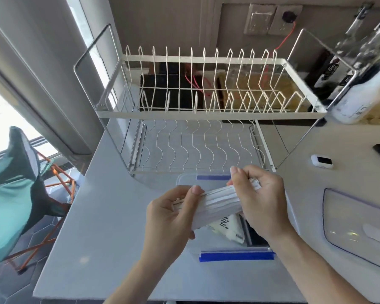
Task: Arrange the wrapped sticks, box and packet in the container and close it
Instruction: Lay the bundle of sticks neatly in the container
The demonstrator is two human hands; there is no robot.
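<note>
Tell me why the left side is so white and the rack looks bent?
Head view: daylight through the window washes that side out; the wide-angle lens bows the dish rack and counter edges; the bottles at top right are smeared.

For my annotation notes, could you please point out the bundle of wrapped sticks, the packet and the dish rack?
bundle of wrapped sticks [217, 204], head view, middle of bundle.
packet [228, 228], head view, white printed face.
dish rack [206, 115], head view, upper tier's front rail.

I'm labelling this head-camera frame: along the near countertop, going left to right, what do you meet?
Left hand → bundle of wrapped sticks held between both hands → right hand → clear container lid lying on the counter.
</note>
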